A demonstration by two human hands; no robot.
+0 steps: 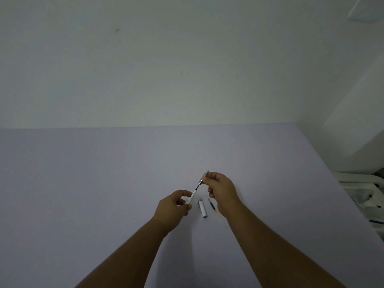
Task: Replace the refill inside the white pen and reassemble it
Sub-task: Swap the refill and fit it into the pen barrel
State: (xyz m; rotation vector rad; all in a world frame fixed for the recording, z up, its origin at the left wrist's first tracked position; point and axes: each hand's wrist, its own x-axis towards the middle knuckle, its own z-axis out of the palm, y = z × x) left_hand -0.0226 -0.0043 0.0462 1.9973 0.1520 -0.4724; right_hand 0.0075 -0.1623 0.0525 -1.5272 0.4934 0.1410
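Two bare forearms reach up from the bottom edge over a pale lilac desk. The left hand is curled around the lower end of the white pen barrel, its fingers pinched closed on it. The barrel slants up and to the right, and a thin dark refill shows out of its upper end.

Just right of the left hand, a white pen cap with a silvery end lies flat on the desk, pointing roughly away from the person. Beside it, close to the right wrist, a second refill with a yellowish lower end also rests on the desk; the two lie near each other without touching.

Further out, the right hand is raised above the desk, its fingers closed on a small silver-grey front piece at the top of the dark refill. Whether that piece is fully off the barrel is hard to tell.

Beyond the desk's far edge stands a plain pale wall. At the right edge sits a heap of white objects, too blurred to identify.
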